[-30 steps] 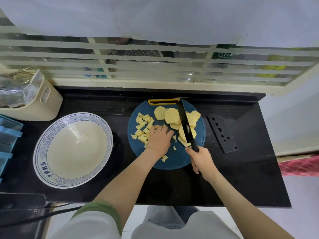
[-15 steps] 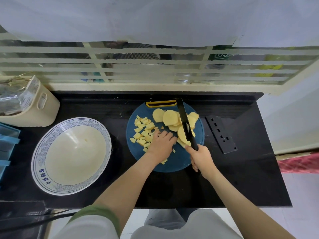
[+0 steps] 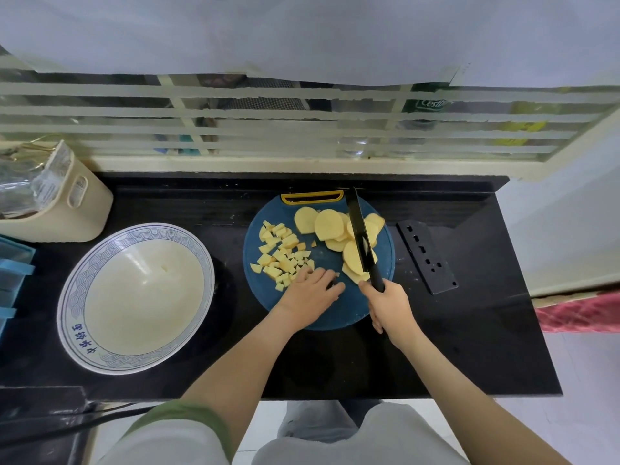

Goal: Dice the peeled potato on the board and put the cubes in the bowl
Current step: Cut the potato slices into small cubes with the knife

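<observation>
- The round blue board (image 3: 268, 297) is seen at frame centre on the black counter (image 3: 469, 330); the large bowl (image 3: 72, 297) sits well apart at centre left, and no cubes are seen in it.
- Potato cubes (image 3: 281, 253) are heaped on the left half of the board; uncut potato slices (image 3: 330, 225) are fanned across the upper right half.
- The right hand (image 3: 391, 305) is closed fully round the black handle of the knife (image 3: 360, 234), whose blade lies over the slices with its tip toward the top of the frame.
- The left hand (image 3: 310, 292) is laid flat, palm down and fingers loosely spread, at the lower edge of the cube heap. Nothing is visibly gripped; whether a few cubes are covered by the palm cannot be told.
- Step judged in hand: loose cubes are gathered leftward so that cutting room is cleared.
- For good execution, a few slices are best stacked flat, cut into strips, then crossed into cubes of even width.
- Fingertips of the steadying hand should be curled back from the blade edge.
- Risk noted: the slices look wet and may slide under the blade.
- Progress judged: roughly half diced, transfer to the bowl not yet begun.
</observation>
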